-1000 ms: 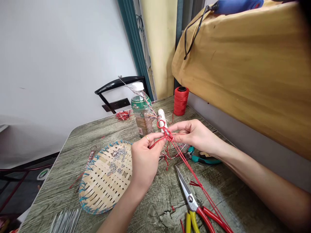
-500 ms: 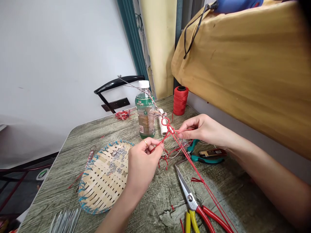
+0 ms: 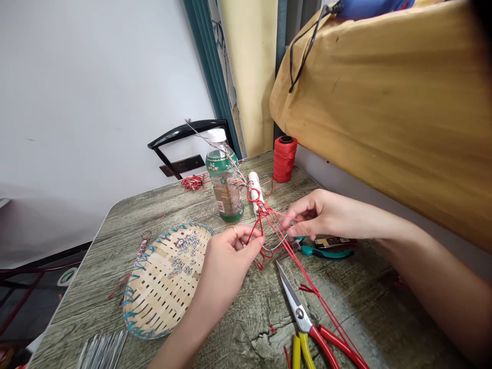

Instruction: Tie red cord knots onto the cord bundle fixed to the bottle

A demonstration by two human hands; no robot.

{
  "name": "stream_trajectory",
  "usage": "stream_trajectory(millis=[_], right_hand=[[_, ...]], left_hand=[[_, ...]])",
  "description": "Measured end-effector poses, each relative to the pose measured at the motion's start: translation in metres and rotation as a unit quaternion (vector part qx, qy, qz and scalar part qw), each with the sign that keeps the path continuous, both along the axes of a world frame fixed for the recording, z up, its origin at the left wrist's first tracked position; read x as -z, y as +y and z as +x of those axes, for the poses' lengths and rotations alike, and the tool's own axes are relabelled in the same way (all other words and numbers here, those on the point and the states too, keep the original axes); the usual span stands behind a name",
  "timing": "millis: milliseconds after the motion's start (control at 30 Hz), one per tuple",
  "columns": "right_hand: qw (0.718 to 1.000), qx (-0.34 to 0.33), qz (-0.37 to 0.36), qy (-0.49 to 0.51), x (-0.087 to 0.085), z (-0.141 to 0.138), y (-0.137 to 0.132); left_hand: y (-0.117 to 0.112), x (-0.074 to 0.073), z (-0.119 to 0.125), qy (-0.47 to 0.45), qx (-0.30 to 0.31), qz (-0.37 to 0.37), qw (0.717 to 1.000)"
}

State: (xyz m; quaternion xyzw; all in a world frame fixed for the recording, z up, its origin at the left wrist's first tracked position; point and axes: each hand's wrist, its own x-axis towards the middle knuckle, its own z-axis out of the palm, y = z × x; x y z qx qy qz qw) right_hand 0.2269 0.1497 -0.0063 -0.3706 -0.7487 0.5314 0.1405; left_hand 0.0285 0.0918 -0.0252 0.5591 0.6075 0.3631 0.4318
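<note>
My left hand (image 3: 226, 261) pinches a strand of red cord (image 3: 269, 218) between thumb and fingers, low over the table. My right hand (image 3: 313, 212) pinches other strands of the same cord just to the right. The cord is knotted around a white cylinder (image 3: 255, 192) that stands beside a green-labelled plastic bottle (image 3: 224, 179). Long red strands run down towards me, past the red-handled scissors (image 3: 307, 323).
A woven bamboo tray (image 3: 154, 297) holds several small metal rings. A spool of red thread (image 3: 285, 159) stands at the far edge. Teal-handled pliers (image 3: 326, 250) and a dark lighter lie under my right wrist. Metal rods (image 3: 102, 351) lie at the near left. A black chair stands behind the wooden table (image 3: 249, 328).
Both hands have dropped lower and the right one has come nearer. The red strands now fan out between them below the knot.
</note>
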Motion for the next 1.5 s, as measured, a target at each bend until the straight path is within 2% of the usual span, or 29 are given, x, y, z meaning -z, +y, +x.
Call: stream_trajectory(millis=[133,233,333,433,567,700,833,1000,1167,1300,1500], right_hand=[[0.999,0.011,-0.042,0.018,-0.003,-0.002,-0.003],[0.992,0.044,-0.09,0.082,-0.006,-0.004,-0.005],[0.984,0.09,-0.103,0.113,-0.006,-0.009,-0.006],[0.986,0.09,-0.082,0.113,-0.003,-0.017,-0.005],[0.99,0.074,-0.008,0.117,0.002,-0.026,0.0],[0.985,0.103,0.046,0.13,0.005,-0.03,0.003],[0.988,0.11,0.0,0.11,0.001,-0.029,0.001],[0.983,0.095,-0.087,0.131,-0.002,-0.03,0.0],[0.979,0.105,-0.1,0.145,0.0,-0.03,0.0],[0.981,0.098,-0.046,0.162,0.0,-0.029,0.0],[0.992,0.074,0.047,0.087,-0.003,-0.028,-0.002]], left_hand=[[0.003,-0.004,0.002,-0.131,-0.004,-0.01,0.991],[0.004,-0.007,0.004,-0.253,-0.019,-0.019,0.967],[0.005,-0.008,0.006,-0.301,-0.034,-0.024,0.953],[0.007,-0.008,0.007,-0.296,-0.031,-0.032,0.954],[0.009,-0.004,0.009,-0.284,-0.06,-0.024,0.957],[0.011,0.0,0.01,-0.26,-0.081,0.002,0.962],[0.009,0.001,0.011,-0.256,-0.102,0.016,0.961],[0.008,-0.001,0.012,-0.276,-0.095,0.008,0.956],[0.01,0.001,0.012,-0.297,-0.083,0.018,0.951],[0.008,0.004,0.012,-0.283,-0.066,0.045,0.956],[0.003,0.003,0.012,-0.219,-0.061,0.075,0.971]])
